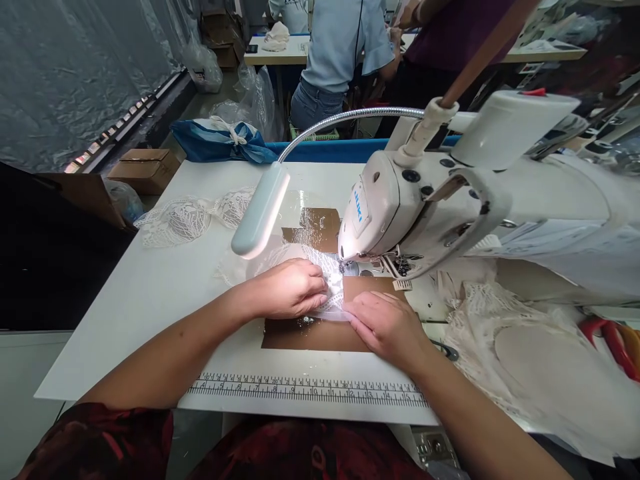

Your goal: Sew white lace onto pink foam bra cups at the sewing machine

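Note:
White lace fabric [336, 283] lies under the head of a white sewing machine [370, 207], by the needle area. Curled over the lace from the left, my left hand [296, 288] grips it between thumb and fingers. My right hand [385, 325] pinches the lace's near right edge, its other fingers resting on a brown sheet [375, 287]. Another brown piece [315, 335] lies beneath the fabric, in front of the hands. What exactly sits between the fingertips is partly hidden.
A lamp [263, 210] on a bendable neck hangs over the work. Lace cups [183, 220] lie at the table's left, and a pile of lace pieces [540, 360] at right. A ruler strip [310, 390] runs along the front edge. Two people [340, 53] stand behind the machine.

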